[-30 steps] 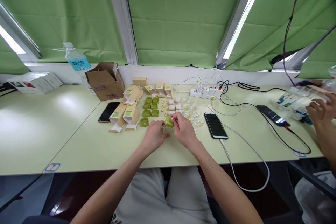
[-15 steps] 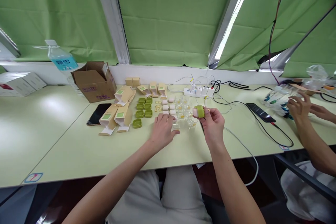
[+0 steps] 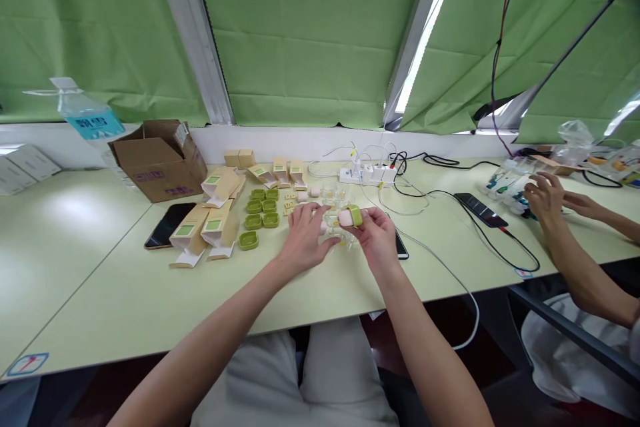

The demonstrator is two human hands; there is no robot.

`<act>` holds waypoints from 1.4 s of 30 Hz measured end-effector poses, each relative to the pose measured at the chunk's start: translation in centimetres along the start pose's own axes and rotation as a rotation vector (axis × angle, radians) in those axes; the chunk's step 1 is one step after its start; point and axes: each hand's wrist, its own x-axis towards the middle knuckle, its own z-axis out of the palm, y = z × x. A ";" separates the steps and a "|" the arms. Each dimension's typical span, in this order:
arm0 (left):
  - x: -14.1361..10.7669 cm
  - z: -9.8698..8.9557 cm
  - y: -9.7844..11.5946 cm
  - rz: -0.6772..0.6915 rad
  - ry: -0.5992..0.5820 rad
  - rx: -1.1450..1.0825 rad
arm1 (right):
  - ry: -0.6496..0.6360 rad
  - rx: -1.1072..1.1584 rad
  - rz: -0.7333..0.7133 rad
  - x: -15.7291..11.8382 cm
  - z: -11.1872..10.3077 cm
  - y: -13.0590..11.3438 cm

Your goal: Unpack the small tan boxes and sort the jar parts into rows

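My right hand (image 3: 379, 238) pinches a small green square holder with a pale pink block (image 3: 346, 217) in it, above the table. Its fingers are closed on the green rim (image 3: 357, 215). My left hand (image 3: 304, 238) holds nothing that I can see; thumb and fingers are spread, just left of the held piece. Beneath and behind both hands lie several clear plastic pieces (image 3: 329, 193) and pale pink blocks (image 3: 315, 192), partly hidden. Several green square cups (image 3: 249, 240) stand in rows left of my left hand, with small yellow pieces (image 3: 289, 205) between.
Open kraft paper boxes (image 3: 220, 230) and a phone (image 3: 170, 225) lie at left, before a cardboard carton (image 3: 159, 163). A power strip (image 3: 367, 175) with cables stands behind. Another phone (image 3: 401, 247) lies beside my right hand. A co-worker's hands (image 3: 545, 195) handle things at right.
My right hand has brought the green holder leftward, closer to my left hand, and tilted it. My left thumb and fingers have spread toward it. The camera view has shifted slightly right.
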 end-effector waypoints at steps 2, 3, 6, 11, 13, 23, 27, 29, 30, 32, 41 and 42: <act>0.1 -1.9 -1.4 0.083 0.036 -0.159 | -0.087 0.094 0.129 0.6 1.8 1.1; 0.1 -2.7 -2.0 0.110 0.056 -0.224 | -0.120 0.135 0.192 0.9 3.0 1.9; 0.0 -4.1 -3.7 0.096 0.147 -0.359 | -0.233 0.149 0.359 1.8 7.0 4.2; -0.7 -4.3 -6.5 -0.084 0.344 -0.426 | -0.283 -0.050 0.278 2.7 11.0 6.3; -0.9 -4.2 -7.4 -0.149 0.446 -0.336 | -0.229 -0.227 0.004 2.5 11.1 6.3; -2.0 -4.2 -7.2 -0.134 0.351 0.007 | -0.280 -0.703 -0.499 1.3 10.1 8.0; -2.4 -5.7 -7.1 0.000 0.161 -0.119 | -0.346 -0.833 -0.570 2.3 8.4 7.7; -2.4 -6.1 -7.1 -0.020 0.166 -0.144 | -0.384 -0.919 -0.598 2.5 7.9 7.5; -2.3 -6.1 -7.0 -0.039 0.179 -0.146 | -0.400 -0.955 -0.612 2.5 7.8 7.4; -2.2 -6.0 -7.0 -0.065 0.201 -0.142 | -0.425 -1.008 -0.635 2.3 7.8 7.3; -2.0 -5.2 -7.3 -0.130 0.248 -0.101 | -0.445 -1.112 -0.610 1.6 8.1 7.2; -2.0 -5.1 -7.3 -0.145 0.255 -0.084 | -0.447 -1.108 -0.608 1.5 8.1 7.2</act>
